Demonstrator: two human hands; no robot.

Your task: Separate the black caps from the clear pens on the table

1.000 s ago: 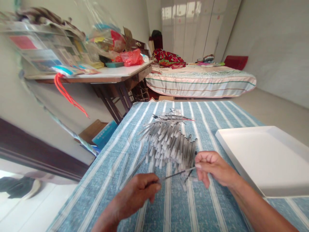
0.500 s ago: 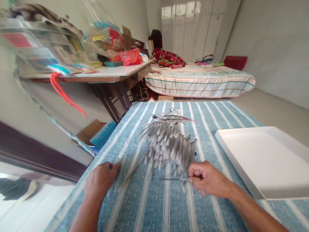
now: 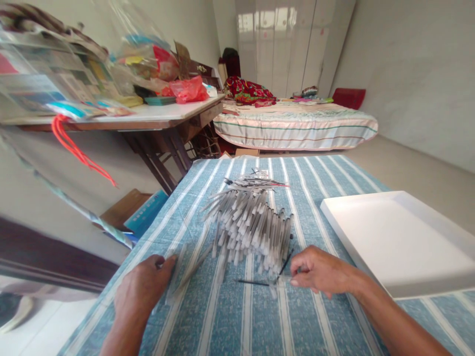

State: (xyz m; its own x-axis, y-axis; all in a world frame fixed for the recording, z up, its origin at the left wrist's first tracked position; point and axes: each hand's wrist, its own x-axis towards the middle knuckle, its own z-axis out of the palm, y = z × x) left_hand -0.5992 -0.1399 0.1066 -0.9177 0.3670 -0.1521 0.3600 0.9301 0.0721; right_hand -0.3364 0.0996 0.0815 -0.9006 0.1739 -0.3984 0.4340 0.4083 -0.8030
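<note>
My left hand [image 3: 143, 287] rests on the striped cloth at the left, fingers curled and thumb stretched forward. Beside its thumb lie long clear tubes [image 3: 193, 269], blurred; what its fingers hold, if anything, is hidden. My right hand [image 3: 315, 269] is closed in a pinch just right of a heap of grey, see-through pens [image 3: 248, 227]. At its fingertips is the clear end of a thin dark stick, like a pen refill [image 3: 254, 282], which points left. Another short black stick [image 3: 285, 262] slants up close to the same fingers.
A white shallow box [image 3: 404, 242] stands on the right of the blue striped tablecloth [image 3: 230, 326]. Dark thin sticks [image 3: 256, 183] lie behind the heap. A cluttered side table [image 3: 148, 118] is at the left, and a bed [image 3: 297, 126] stands at the back.
The view has turned slightly right, so things appear shifted left. A slanted black stick now shows by my right hand. My left hand has stayed in about the same place.
</note>
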